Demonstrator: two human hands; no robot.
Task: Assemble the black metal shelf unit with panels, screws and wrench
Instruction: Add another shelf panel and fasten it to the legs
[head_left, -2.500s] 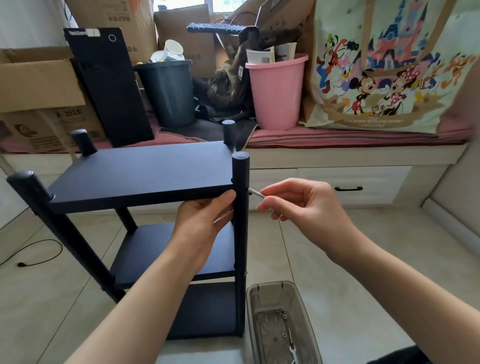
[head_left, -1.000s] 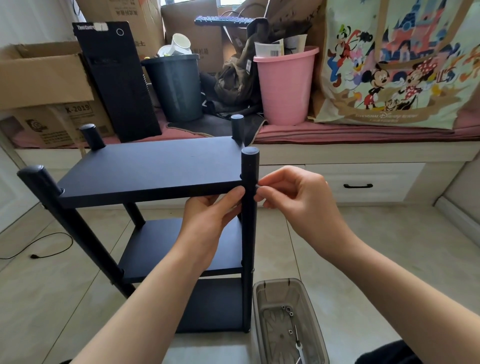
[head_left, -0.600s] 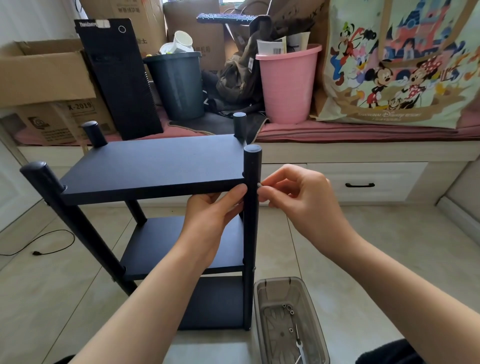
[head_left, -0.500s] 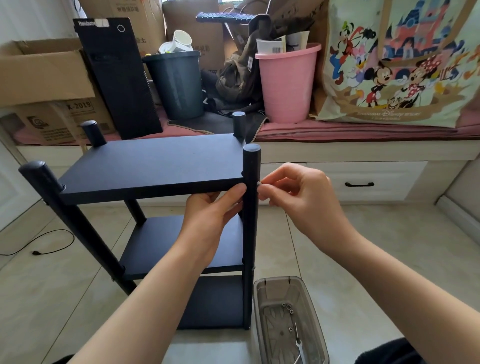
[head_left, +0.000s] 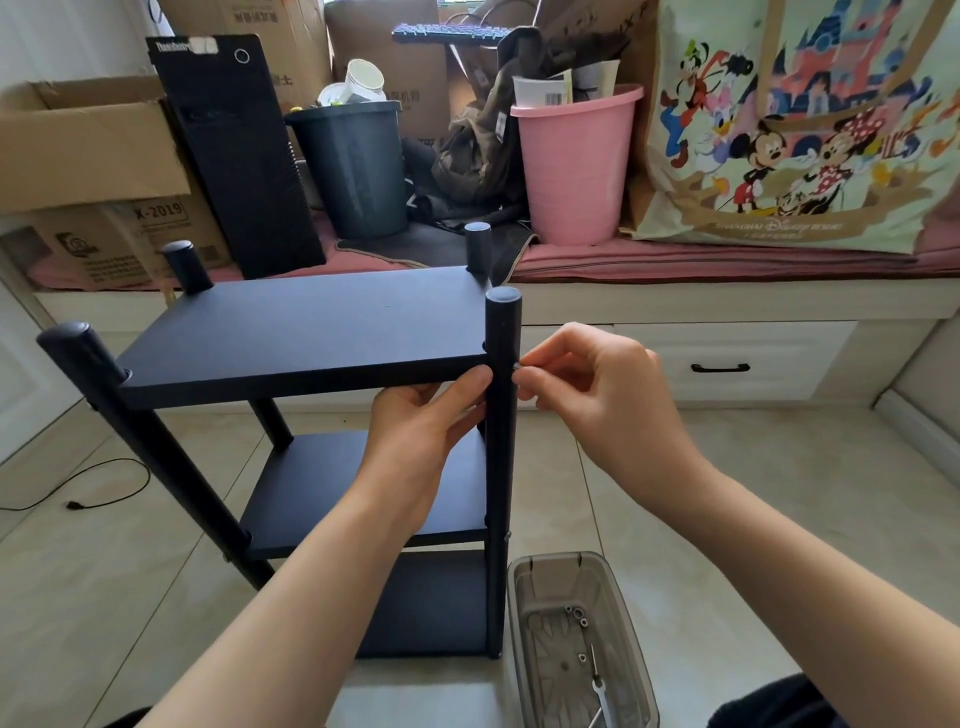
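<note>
The black shelf unit (head_left: 306, 332) was stood on the floor, with a clear tray (head_left: 576, 639) of screws beside its near post (head_left: 501, 415). The panel edge was gripped by the left hand (head_left: 426, 415). A screw (head_left: 516, 366) was pinched against the post by the right hand (head_left: 597, 384), having been advanced since 2.5 s earlier.

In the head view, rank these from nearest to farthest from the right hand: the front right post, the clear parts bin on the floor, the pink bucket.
From the right hand:
1. Front right post, at the fingertips, just left.
2. Pink bucket, up on the bench behind.
3. Clear parts bin, on the floor below; bucket and bin are close to call.
</note>
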